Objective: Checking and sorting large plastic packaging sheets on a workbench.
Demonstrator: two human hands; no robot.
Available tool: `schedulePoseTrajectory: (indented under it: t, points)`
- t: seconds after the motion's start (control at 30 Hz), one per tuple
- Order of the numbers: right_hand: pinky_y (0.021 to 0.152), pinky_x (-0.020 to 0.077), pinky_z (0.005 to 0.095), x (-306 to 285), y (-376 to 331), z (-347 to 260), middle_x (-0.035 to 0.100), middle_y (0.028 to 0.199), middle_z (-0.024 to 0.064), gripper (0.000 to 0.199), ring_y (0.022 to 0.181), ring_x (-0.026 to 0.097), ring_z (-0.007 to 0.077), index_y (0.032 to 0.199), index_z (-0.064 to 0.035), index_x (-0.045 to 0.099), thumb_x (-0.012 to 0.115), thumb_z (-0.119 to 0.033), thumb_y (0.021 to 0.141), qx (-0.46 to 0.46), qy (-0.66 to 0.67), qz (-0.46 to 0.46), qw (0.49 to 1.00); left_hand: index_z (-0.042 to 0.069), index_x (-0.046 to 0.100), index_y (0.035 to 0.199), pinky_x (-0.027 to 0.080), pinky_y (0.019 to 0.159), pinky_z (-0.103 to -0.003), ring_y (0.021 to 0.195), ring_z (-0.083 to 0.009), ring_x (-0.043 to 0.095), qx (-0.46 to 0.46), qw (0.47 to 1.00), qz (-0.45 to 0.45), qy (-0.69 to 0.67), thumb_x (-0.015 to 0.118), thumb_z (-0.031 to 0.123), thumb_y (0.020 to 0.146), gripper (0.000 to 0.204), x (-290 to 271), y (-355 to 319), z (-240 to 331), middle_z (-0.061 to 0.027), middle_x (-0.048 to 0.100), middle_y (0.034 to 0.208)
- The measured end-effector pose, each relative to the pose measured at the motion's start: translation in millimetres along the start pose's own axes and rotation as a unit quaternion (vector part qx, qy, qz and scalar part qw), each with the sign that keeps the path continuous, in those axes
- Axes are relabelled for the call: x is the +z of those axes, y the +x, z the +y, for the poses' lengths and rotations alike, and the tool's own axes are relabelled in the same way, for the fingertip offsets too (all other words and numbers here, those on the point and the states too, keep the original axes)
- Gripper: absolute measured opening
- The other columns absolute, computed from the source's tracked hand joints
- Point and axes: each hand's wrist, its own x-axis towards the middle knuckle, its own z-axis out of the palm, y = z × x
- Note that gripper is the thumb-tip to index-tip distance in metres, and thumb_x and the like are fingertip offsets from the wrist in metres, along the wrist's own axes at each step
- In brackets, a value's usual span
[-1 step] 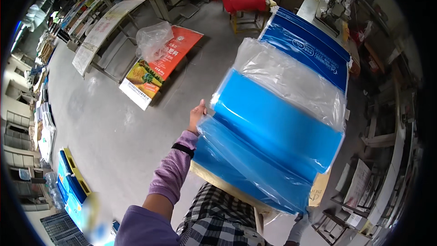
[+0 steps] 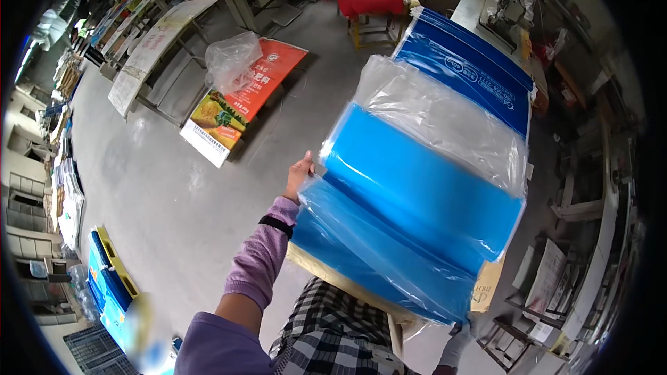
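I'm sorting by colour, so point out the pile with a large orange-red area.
The orange-red pile partly under the crumpled clear bag; the blue pile at the left hand and the lower-left pile show mainly blue.

White glare on blue plastic (image 2: 424,180)

Looks like a sack workshop. Signs: sewing mach. (image 2: 513,8) at R edge of a pale worktop (image 2: 465,15), upper R; printed blue sacks (image 2: 479,80) stacked nr. that worktop's near edge, w/ clear plastic film (image 2: 438,121) across; pile of red-orange printed sacks (image 2: 274,66) mid-L; long tables (image 2: 156,45) upper L; grey floor (image 2: 174,160); flat stacks (image 2: 68,198) far L.
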Motion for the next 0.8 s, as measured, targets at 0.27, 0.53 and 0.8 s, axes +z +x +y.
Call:
schedulePoseTrajectory:
  t: [0.27, 0.53, 0.8]
  points:
    - [0.038, 0.0369, 0.0193, -0.4, -3.1, 19.7, 0.054, 0.063, 0.0036, 0.032, 0.046, 0.044, 0.0071, 0.101, -0.0031, 0.065, 0.041, 0.003, 0.082, -0.015, -0.066, -0.033, 0.997, 0.010, 0.065, 0.109, 0.045, 0.072, -0.025, 0.083, -0.0061, 0.055, -0.056, 0.964, -0.180, 0.188, 0.059, 0.039, 0.095, 0.033, -36.0, -12.4, 21.9, 0.0030, 0.059, 0.086]
    - [0.039, 0.0379, 0.0200, -6.1, -2.2, 38.7, 0.055, 0.064, 0.0028, 0.034, 0.046, 0.045, 0.0068, 0.104, -0.0042, 0.066, 0.039, 0.005, 0.085, -0.027, -0.085, -0.037, 0.995, 0.007, 0.068, 0.088, 0.048, 0.078, -0.037, 0.090, -0.0280, 0.060, 0.258, 0.720, -0.297, 0.571, 0.080, 0.014, 0.073, 0.021, -39.6, -16.5, 29.7, -0.0099, 0.063, 0.092]
    - [0.043, 0.0379, 0.0203, 1.5, -5.9, 44.9, 0.057, 0.071, 0.0009, 0.053, 0.050, 0.042, 0.0053, 0.117, -0.0080, 0.066, 0.032, 0.009, 0.080, -0.032, -0.083, -0.033, 0.995, 0.008, 0.063, 0.091, 0.048, 0.078, -0.043, 0.093, -0.0343, 0.058, 0.355, 0.721, -0.088, 0.588, 0.068, 0.002, 0.074, 0.019, -3.5, -49.4, 21.6, -0.0106, 0.062, 0.094]
